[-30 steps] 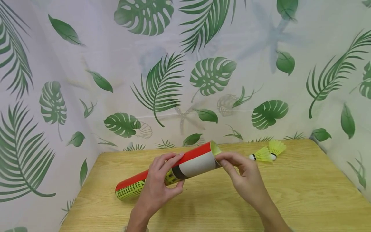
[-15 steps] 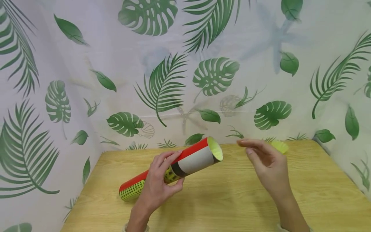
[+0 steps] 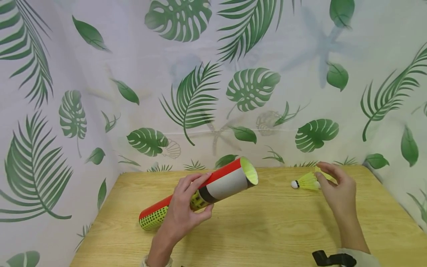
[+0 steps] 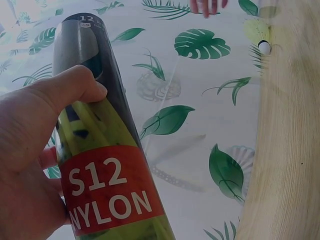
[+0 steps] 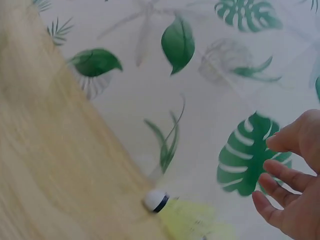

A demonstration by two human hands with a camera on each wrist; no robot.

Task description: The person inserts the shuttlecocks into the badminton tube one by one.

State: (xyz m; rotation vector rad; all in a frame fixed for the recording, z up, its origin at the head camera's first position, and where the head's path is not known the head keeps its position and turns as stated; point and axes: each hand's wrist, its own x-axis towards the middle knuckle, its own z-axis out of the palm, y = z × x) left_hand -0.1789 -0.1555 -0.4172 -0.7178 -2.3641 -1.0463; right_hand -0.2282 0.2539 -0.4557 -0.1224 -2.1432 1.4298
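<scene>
My left hand grips a shuttlecock tube around its middle, tilted with its open right end raised. In the left wrist view, the tube carries a red band lettered S12 NYLON. A yellow shuttlecock with a white cork lies at the back right of the table. Behind it, a second yellow shuttlecock is mostly hidden by my right hand. The right wrist view shows that hand with fingers apart and nothing between them, near a shuttlecock.
The wooden table ends at a white curtain printed with green leaves, which rises behind and at both sides. A black strap sits at my right sleeve.
My right hand has left the tube's open end and moved right to the shuttlecocks. The left hand keeps its grip on the tube, with little movement. The head view has shifted slightly.
</scene>
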